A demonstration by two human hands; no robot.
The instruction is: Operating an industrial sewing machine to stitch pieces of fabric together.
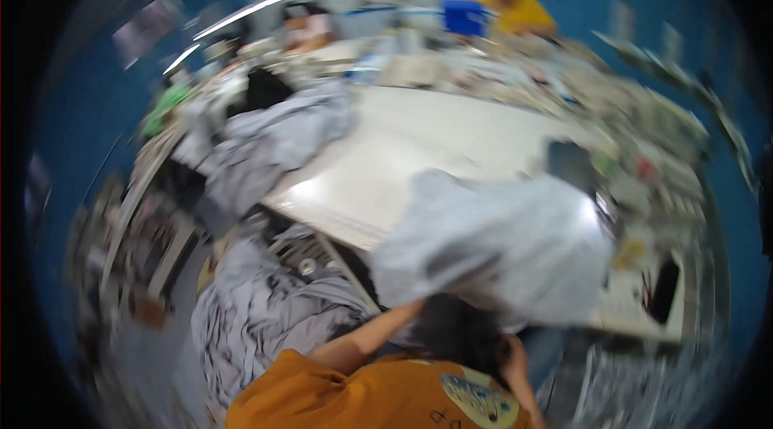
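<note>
The view is badly smeared, so only the large shapes can be trusted. A pale grey cloth [499, 260] hangs in the air over the near edge of the white table [419, 147], bunched and billowing, not laid flat on it. Just below that edge a person in an orange shirt [370, 397] bends forward, with one forearm [366, 340] reaching up under the cloth; its hand is hidden by the fabric. Neither the left hand nor the right hand of the camera's wearer shows anywhere, so I cannot tell whether they are spread, closed or holding the cloth. On the table's left end lies a crumpled heap of grey fabric [274, 147], and a second heap [266, 308] lies below the table's left side, beside the person in orange. At the table's far end sits a person in a yellow shirt [515, 10] beside a blue box [465, 17]. Judging by this, the work looks far from finished: one piece is in the air, and both heaps lie unsorted.
</note>
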